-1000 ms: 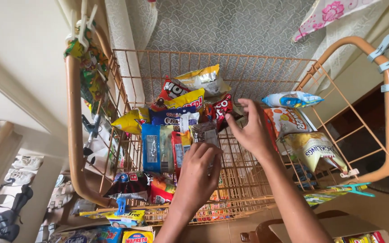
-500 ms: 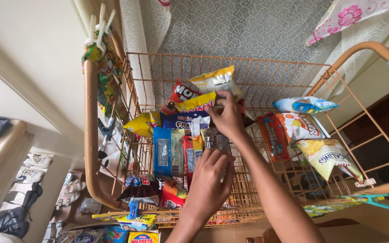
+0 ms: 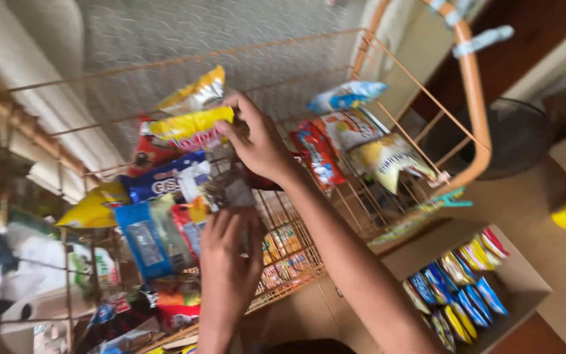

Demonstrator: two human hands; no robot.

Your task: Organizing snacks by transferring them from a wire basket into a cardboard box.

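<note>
Reaching up at an orange wire rack [image 3: 473, 98] hung with snack packets, we have both hands in among the stock. Our right hand [image 3: 260, 144] is higher, fingers closed in a narrow pinch on the edge of a yellow and red packet [image 3: 188, 128] near the top of the rack, left of centre. Our left hand [image 3: 227, 255] sits lower, fingers bunched upward against a small dark packet [image 3: 227, 190]; it looks like a hold on its bottom edge, though blur keeps us from being sure.

We judge these packets light, soft and crinkly, with air inside and fragile contents, so a squeeze in the middle could crush what is in there. The film looks glossy and may slip, so the flat sealed edge at top or bottom seems the best place to take hold, thumb on one side, fingers on the other.

Around us, a blue packet [image 3: 142, 239] hangs just left of the left hand, a yellow packet [image 3: 93, 210] further left, and red and white packets [image 3: 325, 147] hang to the right with a pale yellow bag [image 3: 384, 160] beside them. Down to the right, a cardboard box [image 3: 525, 282] holds more small packets standing in rows.
</note>
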